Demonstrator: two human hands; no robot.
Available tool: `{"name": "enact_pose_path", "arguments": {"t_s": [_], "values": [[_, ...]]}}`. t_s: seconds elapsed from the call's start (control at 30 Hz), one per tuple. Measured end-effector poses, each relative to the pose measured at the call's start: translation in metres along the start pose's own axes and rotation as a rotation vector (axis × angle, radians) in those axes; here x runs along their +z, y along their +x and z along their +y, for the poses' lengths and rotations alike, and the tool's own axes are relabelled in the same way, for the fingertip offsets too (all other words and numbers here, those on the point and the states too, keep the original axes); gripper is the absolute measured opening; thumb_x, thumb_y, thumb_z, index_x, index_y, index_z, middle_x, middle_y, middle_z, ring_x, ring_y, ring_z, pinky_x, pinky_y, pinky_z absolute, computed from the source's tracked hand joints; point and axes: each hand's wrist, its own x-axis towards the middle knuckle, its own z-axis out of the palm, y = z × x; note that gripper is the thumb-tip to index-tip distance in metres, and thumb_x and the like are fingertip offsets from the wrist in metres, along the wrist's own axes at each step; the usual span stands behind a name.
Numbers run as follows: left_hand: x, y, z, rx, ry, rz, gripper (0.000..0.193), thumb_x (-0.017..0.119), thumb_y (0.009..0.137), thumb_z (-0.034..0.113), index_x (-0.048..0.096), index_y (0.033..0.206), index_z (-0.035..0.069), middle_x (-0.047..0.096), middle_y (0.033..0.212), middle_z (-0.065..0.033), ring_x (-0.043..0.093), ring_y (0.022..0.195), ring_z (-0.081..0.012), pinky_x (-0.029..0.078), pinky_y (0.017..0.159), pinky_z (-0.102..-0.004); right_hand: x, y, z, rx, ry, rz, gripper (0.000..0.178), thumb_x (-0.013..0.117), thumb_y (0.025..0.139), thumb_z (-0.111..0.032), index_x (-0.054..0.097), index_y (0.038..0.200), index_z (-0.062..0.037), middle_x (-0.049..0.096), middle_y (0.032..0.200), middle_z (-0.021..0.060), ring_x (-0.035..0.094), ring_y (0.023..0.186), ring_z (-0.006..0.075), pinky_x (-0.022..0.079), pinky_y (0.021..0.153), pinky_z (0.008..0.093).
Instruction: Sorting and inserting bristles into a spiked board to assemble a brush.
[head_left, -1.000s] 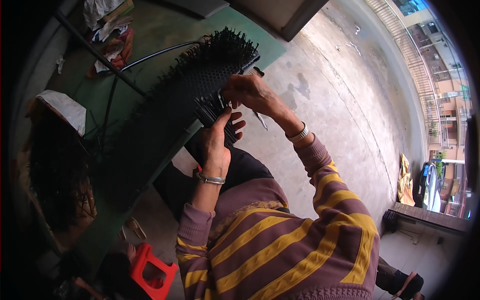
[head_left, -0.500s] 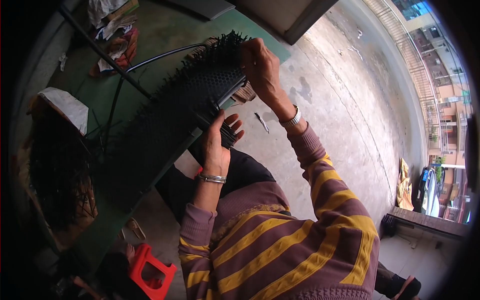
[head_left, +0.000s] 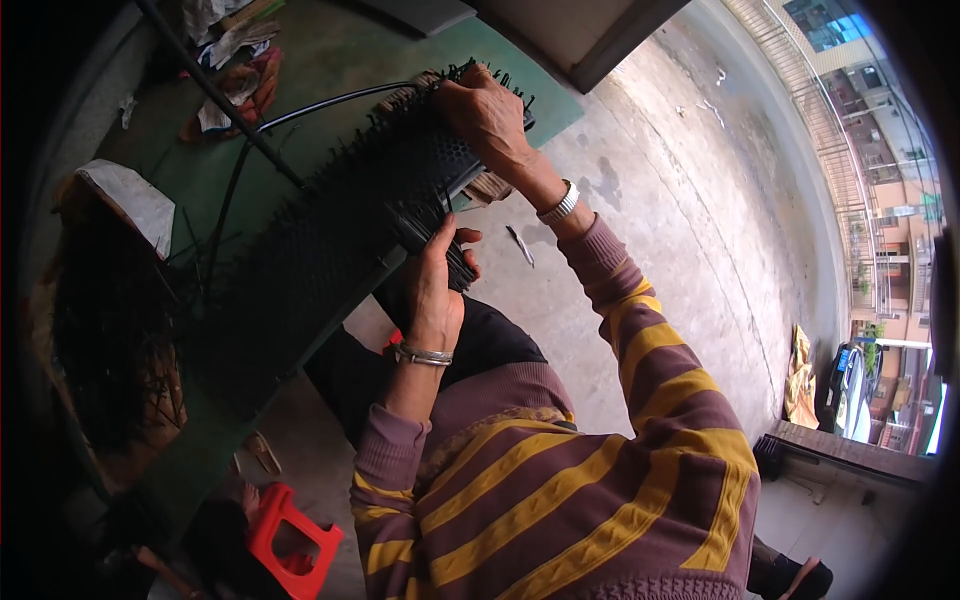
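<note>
A long black panel with honeycomb holes slants across the picture, with short black strips standing up along its far side. My left hand is closed around a bundle of thin black strips at the panel's near edge. Over the panel's upper right end is my right hand, its fingers pinched together among the upright strips. Whatever lies between those fingertips is hidden by the hand.
The panel rests on a green table. A curved black tube arches behind it. At left stands a container heaped with dark strips. A red plastic stool is at lower left, near another person's foot.
My right hand has moved left and slightly up along the panel, over the upright strips. The fingers of my left hand have curled closer around the bundle.
</note>
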Motion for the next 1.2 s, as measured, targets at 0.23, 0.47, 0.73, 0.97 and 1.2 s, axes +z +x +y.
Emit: {"name": "enact_pose_path", "arguments": {"t_s": [0.23, 0.47, 0.73, 0.97, 1.2], "values": [[0.005, -0.006, 0.005, 0.054, 0.013, 0.03, 0.018, 0.068, 0.089, 0.026, 0.065, 0.095, 0.01, 0.07, 0.086, -0.0067, 0.058, 0.062, -0.0102, 0.045, 0.051, -0.0244, -0.032, -0.027, -0.005, 0.023, 0.371, -0.035, 0.018, 0.066, 0.086, -0.021, 0.07, 0.101, -0.0124, 0.065, 0.091, 0.0123, 0.064, 0.082, 0.0259, 0.05, 0.067, 0.0357], [0.008, -0.008, 0.006, 0.029, 0.052, 0.041, 0.024, 0.068, 0.088, 0.026, 0.064, 0.103, 0.008, 0.07, 0.093, -0.0034, 0.063, 0.079, -0.0137, 0.048, 0.063, -0.0288, -0.068, -0.049, -0.027, 0.406, 0.814, -0.446, 0.008, 0.058, 0.09, -0.006, 0.062, 0.096, -0.0027, 0.067, 0.08, 0.003, 0.063, 0.07, 0.01, 0.05, 0.061, 0.0252], [0.009, -0.005, 0.001, -0.032, -0.09, 0.042, 0.02, 0.069, 0.087, 0.023, 0.064, 0.101, 0.009, 0.069, 0.089, -0.0041, 0.066, 0.08, -0.0158, 0.052, 0.067, -0.0327, -0.02, -0.023, 0.01, 0.18, 0.462, 0.244, 0.005, 0.056, 0.093, -0.005, 0.057, 0.097, -0.0022, 0.065, 0.074, 0.0081, 0.063, 0.063, 0.0136, 0.05, 0.057, 0.0276], [0.003, 0.001, 0.001, 0.009, -0.007, 0.046, 0.014, 0.07, 0.086, 0.02, 0.063, 0.092, 0.01, 0.065, 0.078, -0.0036, 0.058, 0.064, -0.0103, 0.047, 0.053, -0.0269, -0.02, -0.019, 0.005, 0.151, 0.404, 0.229, 0.006, 0.059, 0.091, -0.007, 0.061, 0.095, -0.0033, 0.065, 0.075, 0.0117, 0.064, 0.062, 0.0188, 0.049, 0.057, 0.03], [0.005, -0.003, -0.001, 0.014, 0.009, 0.061, 0.013, 0.07, 0.087, 0.021, 0.063, 0.091, 0.011, 0.064, 0.077, -0.0032, 0.056, 0.061, -0.0096, 0.046, 0.052, -0.0263, -0.029, -0.032, 0.001, 0.07, 0.43, 0.196, 0.007, 0.06, 0.088, -0.005, 0.063, 0.095, -0.0056, 0.065, 0.077, 0.0131, 0.063, 0.061, 0.0245, 0.049, 0.056, 0.031]]}}
